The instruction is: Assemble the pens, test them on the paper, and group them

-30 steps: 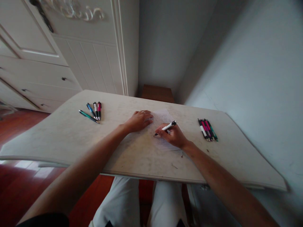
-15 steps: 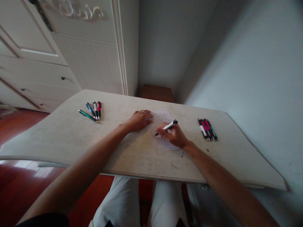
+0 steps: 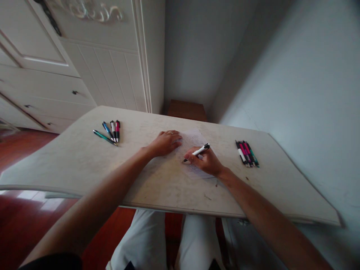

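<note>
A sheet of paper (image 3: 194, 135) covered in fine writing lies at a slant on the pale tabletop. My left hand (image 3: 166, 143), with a ring on one finger, rests flat over the sheet's left edge, fingers stretched out and holding nothing. In my right hand (image 3: 206, 162) is a white and black pen (image 3: 200, 150), gripped between thumb and fingers. Its tip points down and left, at the left edge of the paper. The lower right part of the sheet is covered by this hand.
Several pens (image 3: 108, 131) lie fanned at the left of the table (image 3: 70, 157), and another row of pens (image 3: 246, 153) lies at the right. Small dark bits (image 3: 207, 197) sit near the front edge. Behind stand a white cabinet (image 3: 112, 75) and a brown box-like piece (image 3: 187, 110).
My right hand and the pen have shifted very slightly left. The left hand, the paper and the loose pens stay where they were.
</note>
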Motion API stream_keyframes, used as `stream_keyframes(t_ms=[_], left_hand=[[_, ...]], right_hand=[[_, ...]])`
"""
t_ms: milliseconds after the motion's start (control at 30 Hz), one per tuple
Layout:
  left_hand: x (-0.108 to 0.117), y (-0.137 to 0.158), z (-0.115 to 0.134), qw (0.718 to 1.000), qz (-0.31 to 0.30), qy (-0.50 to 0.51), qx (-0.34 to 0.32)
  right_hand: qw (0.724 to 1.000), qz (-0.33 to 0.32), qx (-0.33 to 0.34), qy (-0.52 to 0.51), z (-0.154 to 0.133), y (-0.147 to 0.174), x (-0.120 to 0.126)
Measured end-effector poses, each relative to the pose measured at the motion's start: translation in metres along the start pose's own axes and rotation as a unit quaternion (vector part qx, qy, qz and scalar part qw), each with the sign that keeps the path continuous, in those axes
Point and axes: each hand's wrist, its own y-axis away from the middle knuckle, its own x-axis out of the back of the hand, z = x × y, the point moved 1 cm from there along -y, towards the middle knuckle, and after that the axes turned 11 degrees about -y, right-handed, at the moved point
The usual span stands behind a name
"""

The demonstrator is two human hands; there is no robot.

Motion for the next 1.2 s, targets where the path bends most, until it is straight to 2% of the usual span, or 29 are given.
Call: stream_keyframes(t_ms=[1200], left_hand=[[-0.0041, -0.0006, -0.0026, 1.0, 0.006, -0.003, -0.008]], right_hand=[[1.0, 0.009, 0.013, 0.007, -0.0007, -0.0011, 0.0006]])
